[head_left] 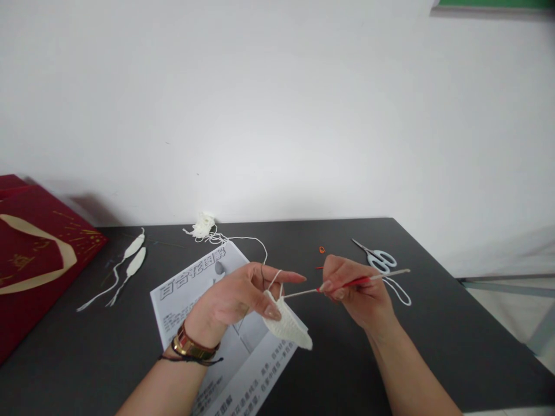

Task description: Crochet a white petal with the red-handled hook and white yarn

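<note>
Between the thumb and fingers of my left hand [247, 292] is a white crocheted piece [288, 329], its pointed end hanging to the lower right. White yarn [263, 245] runs over that hand, whose index finger is stretched out. My right hand [358, 289] is closed around the red grip of a crochet hook [359, 281]. The hook's thin metal shaft reaches left to the top edge of the crocheted piece, where a yarn loop rises toward my index finger. Whether the hook tip sits inside a stitch is too small to tell.
A printed sheet [173, 306] lies under my left hand on the black table [342, 370]. Scissors [375, 254] and an orange stitch marker [321, 250] are behind my right hand. Two white crocheted pieces [136, 261], a yarn bundle [203, 225] and a red bag [39, 248] stand leftward.
</note>
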Demonstrator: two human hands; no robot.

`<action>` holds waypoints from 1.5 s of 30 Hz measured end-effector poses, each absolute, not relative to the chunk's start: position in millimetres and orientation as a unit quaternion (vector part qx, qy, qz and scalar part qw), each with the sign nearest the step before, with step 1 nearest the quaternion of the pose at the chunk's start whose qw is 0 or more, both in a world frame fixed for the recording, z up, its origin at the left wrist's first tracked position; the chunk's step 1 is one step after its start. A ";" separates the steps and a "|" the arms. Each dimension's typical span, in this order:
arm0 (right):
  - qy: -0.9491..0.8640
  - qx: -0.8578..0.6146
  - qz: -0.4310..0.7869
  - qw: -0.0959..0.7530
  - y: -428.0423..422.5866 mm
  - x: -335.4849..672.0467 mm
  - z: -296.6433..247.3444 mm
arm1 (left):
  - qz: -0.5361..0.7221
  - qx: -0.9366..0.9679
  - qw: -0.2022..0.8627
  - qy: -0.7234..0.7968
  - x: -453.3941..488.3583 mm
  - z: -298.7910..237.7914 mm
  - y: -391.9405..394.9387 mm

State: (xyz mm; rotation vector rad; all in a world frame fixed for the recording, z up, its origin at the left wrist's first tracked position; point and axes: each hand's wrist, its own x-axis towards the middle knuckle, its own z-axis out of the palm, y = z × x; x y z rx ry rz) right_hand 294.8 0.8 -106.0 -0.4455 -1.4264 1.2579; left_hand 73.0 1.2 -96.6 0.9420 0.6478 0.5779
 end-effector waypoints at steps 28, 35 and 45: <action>-0.495 -0.204 0.636 0.556 3.5 292.5 -109.7 | 0.265 0.484 0.770 0.320 72.9 -95.8 -1.6; -0.307 -0.327 0.711 0.542 5.0 269.9 -119.8 | 0.388 0.528 0.620 0.431 84.3 -97.5 -5.4; -0.441 -0.357 0.555 0.609 -2.9 251.0 -135.0 | 0.467 0.386 0.696 0.385 104.9 -107.9 -2.9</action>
